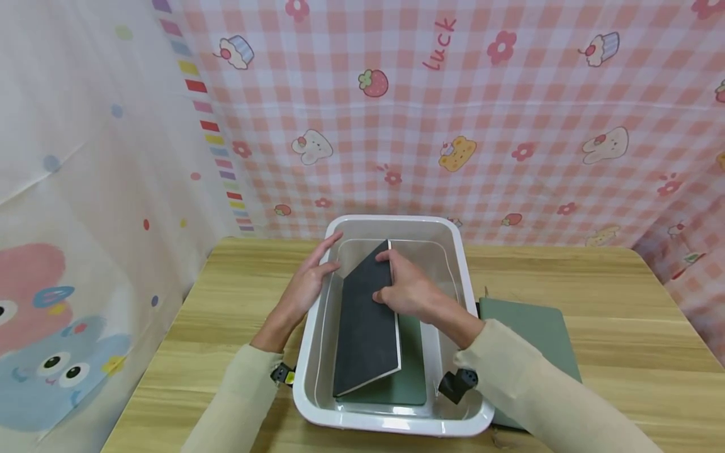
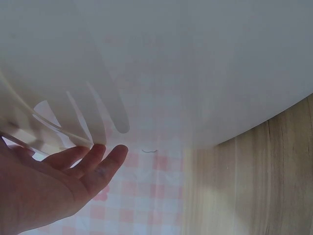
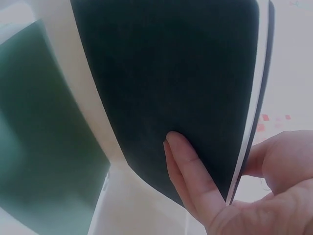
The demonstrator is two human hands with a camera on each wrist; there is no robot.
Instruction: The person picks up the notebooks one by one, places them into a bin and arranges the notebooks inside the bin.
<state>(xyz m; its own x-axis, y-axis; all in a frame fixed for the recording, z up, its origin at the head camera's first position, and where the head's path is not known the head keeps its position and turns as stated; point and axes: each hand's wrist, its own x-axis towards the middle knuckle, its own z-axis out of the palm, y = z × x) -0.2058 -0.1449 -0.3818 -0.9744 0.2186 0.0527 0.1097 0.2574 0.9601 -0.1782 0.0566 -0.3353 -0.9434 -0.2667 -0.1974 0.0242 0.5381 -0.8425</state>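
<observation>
A black-covered notebook (image 1: 365,327) with white page edges stands tilted inside a white plastic tub (image 1: 391,425). My right hand (image 1: 410,286) grips its upper right edge, with fingers on both sides in the right wrist view. Beneath it, a green notebook (image 1: 412,371) lies flat on the tub floor, partly covered. My left hand (image 1: 303,286) holds the tub's left rim, thumb over the top. In the left wrist view, the fingers (image 2: 105,169) lie along the tub's outer wall (image 2: 146,63).
To the right of the tub, another green notebook (image 1: 527,327) lies on the wooden table (image 1: 617,327), with a dark edge showing beneath it and my right sleeve over part of it. A pink checked cloth (image 1: 430,126) hangs behind the table, and a white patterned cloth (image 1: 96,189) hangs at left.
</observation>
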